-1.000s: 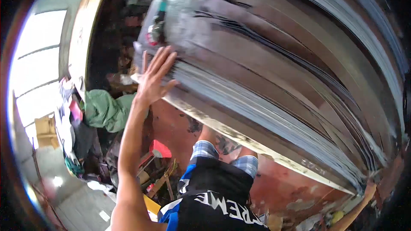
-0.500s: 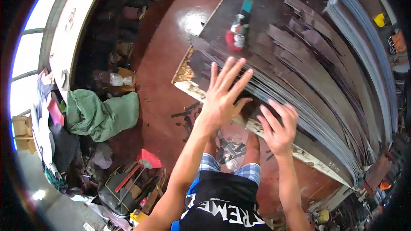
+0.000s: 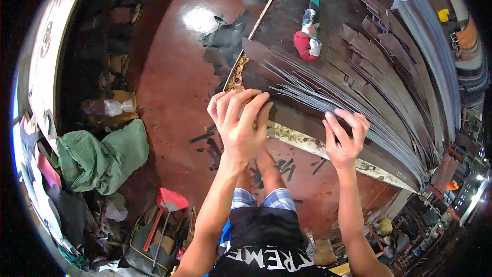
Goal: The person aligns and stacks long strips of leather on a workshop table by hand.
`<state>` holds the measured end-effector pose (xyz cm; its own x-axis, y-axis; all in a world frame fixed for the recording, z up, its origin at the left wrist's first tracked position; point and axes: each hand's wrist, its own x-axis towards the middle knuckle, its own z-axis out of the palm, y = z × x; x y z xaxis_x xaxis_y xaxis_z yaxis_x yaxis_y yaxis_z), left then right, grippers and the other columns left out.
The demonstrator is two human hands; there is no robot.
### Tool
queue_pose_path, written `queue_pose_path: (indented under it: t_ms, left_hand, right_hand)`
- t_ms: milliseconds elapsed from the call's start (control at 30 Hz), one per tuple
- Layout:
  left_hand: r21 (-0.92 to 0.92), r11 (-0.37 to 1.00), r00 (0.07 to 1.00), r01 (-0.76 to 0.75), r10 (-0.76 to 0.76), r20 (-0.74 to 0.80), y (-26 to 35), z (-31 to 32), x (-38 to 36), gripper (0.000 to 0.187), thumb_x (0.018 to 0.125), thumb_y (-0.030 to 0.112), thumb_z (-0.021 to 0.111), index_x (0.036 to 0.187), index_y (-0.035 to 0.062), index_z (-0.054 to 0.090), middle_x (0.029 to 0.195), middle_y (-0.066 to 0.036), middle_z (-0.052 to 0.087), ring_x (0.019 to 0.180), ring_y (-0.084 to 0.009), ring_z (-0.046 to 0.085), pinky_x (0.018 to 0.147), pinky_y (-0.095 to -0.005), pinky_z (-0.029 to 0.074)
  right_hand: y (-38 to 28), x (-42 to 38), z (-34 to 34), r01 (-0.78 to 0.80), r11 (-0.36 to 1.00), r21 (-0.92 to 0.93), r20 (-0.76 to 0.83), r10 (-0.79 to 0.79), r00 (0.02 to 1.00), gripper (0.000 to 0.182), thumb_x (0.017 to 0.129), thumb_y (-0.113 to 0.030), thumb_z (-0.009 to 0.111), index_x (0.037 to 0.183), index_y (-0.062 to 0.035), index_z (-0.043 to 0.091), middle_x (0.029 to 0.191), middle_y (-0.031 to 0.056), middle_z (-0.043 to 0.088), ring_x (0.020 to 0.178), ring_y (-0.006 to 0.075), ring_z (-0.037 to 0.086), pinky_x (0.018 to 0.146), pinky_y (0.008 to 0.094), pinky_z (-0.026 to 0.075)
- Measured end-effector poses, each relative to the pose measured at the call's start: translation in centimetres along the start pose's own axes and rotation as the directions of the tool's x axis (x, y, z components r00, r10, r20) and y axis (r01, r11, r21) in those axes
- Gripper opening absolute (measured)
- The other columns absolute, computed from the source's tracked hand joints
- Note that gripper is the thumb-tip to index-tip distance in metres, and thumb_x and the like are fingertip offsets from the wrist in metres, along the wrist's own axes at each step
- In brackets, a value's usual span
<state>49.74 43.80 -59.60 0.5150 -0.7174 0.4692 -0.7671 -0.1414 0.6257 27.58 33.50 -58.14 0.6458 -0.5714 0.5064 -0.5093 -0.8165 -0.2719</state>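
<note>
My left hand (image 3: 238,125) is at the table's near left corner, fingers bent and drawn together over the edge. What lies under its fingertips is hidden. My right hand (image 3: 346,138) is at the near edge of a bundle of long thin dark strips (image 3: 328,97), thumb and forefinger closed together; anything between them is too small to make out. The strips fan out at their left ends and run away to the right. Beyond them lies a knife (image 3: 310,23) with a teal-tinted blade and a handle wrapped in red and white cloth.
The dark table (image 3: 287,25) has a worn, chipped pale edge (image 3: 292,136). More brown sheets (image 3: 379,72) and grey strips (image 3: 430,46) lie right. Scraps (image 3: 225,36) litter the red floor. A green sack (image 3: 97,159) and red dustpan (image 3: 172,200) are left.
My left hand has moved left and down from above the strips to the table corner, its spread fingers now bent. My right thumb and forefinger have come together. The view has shifted.
</note>
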Motion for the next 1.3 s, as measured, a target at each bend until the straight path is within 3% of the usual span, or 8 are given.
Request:
queue_pose_path:
  t_ms: [167, 400, 600, 667, 867, 1300]
  left_hand:
    - [0.0, 1.0, 1.0, 0.02, -0.02, -0.008, -0.1, 0.3, -0.3, 0.028, 0.071, 0.006, 0.084, 0.096, 0.0112, 0.074, 0.099, -0.002, 0.071, 0.1, -0.0235, 0.062, 0.099, -0.0432, 0.041]
    - [-0.039, 0.991, 0.99, -0.129, 0.131, 0.051, -1.3, -0.4, -1.2, 0.027, 0.07, 0.003, 0.082, 0.093, 0.0121, 0.075, 0.094, -0.003, 0.07, 0.093, -0.0257, 0.062, 0.097, -0.0486, 0.045]
    - [-0.048, 0.997, 0.997, -0.056, 0.058, 0.058, -0.5, -0.6, -0.3, 0.026, 0.07, 0.002, 0.082, 0.093, 0.0113, 0.076, 0.09, -0.004, 0.068, 0.09, -0.0245, 0.062, 0.092, -0.0422, 0.044]
    - [-0.051, 0.998, 0.997, 0.047, -0.044, 0.06, -0.2, -0.5, -0.2, 0.026, 0.07, 0.002, 0.082, 0.093, 0.0103, 0.075, 0.089, -0.004, 0.068, 0.089, -0.0243, 0.062, 0.088, -0.0383, 0.043]
    - [-0.06, 0.99, 0.992, 0.124, -0.122, 0.037, 0.2, -0.4, 0.2, 0.022, 0.073, 0.003, 0.082, 0.092, 0.0103, 0.076, 0.09, -0.004, 0.068, 0.09, -0.024, 0.062, 0.087, -0.0367, 0.043]
    - [-0.008, 0.997, 0.995, 0.083, -0.082, 0.052, -0.2, -0.4, 0.3, 0.021, 0.072, 0.007, 0.084, 0.091, 0.0125, 0.076, 0.093, -0.003, 0.066, 0.095, -0.0238, 0.06, 0.087, -0.0375, 0.043]
  right_hand:
    - [0.2, -0.6, 0.0, -0.012, 1.0, 0.014, -0.01, 0.012, 1.0, 0.039, 0.072, -0.003, 0.087, 0.107, -0.0185, 0.081, 0.117, 0.0041, 0.068, 0.101, 0.0233, 0.059, 0.092, 0.0442, 0.048]
    - [0.3, -0.7, -0.2, -0.023, 0.999, 0.039, -0.029, 0.024, 0.999, 0.034, 0.07, -0.004, 0.089, 0.1, -0.016, 0.08, 0.117, 0.0056, 0.068, 0.1, 0.0245, 0.061, 0.093, 0.0454, 0.048]
    - [0.4, -0.4, -0.2, -0.024, 0.999, 0.04, -0.022, 0.025, 0.999, 0.035, 0.069, -0.006, 0.091, 0.101, -0.0161, 0.079, 0.116, 0.0055, 0.068, 0.102, 0.0241, 0.062, 0.092, 0.0452, 0.048]
    - [0.3, -0.3, -0.1, -0.026, 0.999, 0.039, -0.014, 0.027, 1.0, 0.035, 0.069, -0.006, 0.091, 0.101, -0.0161, 0.079, 0.116, 0.0052, 0.068, 0.102, 0.0242, 0.061, 0.092, 0.0449, 0.048]
    - [0.2, -0.1, 0.1, -0.085, 0.994, 0.064, 0.006, 0.085, 0.996, 0.036, 0.07, -0.007, 0.091, 0.102, -0.0171, 0.079, 0.114, 0.0036, 0.068, 0.103, 0.0244, 0.06, 0.09, 0.0435, 0.047]
    - [0.4, -0.3, 0.2, -0.053, 0.997, 0.052, -0.033, 0.055, 0.998, 0.034, 0.071, -0.003, 0.09, 0.1, -0.0147, 0.078, 0.112, 0.0042, 0.068, 0.104, 0.0242, 0.06, 0.093, 0.0443, 0.047]
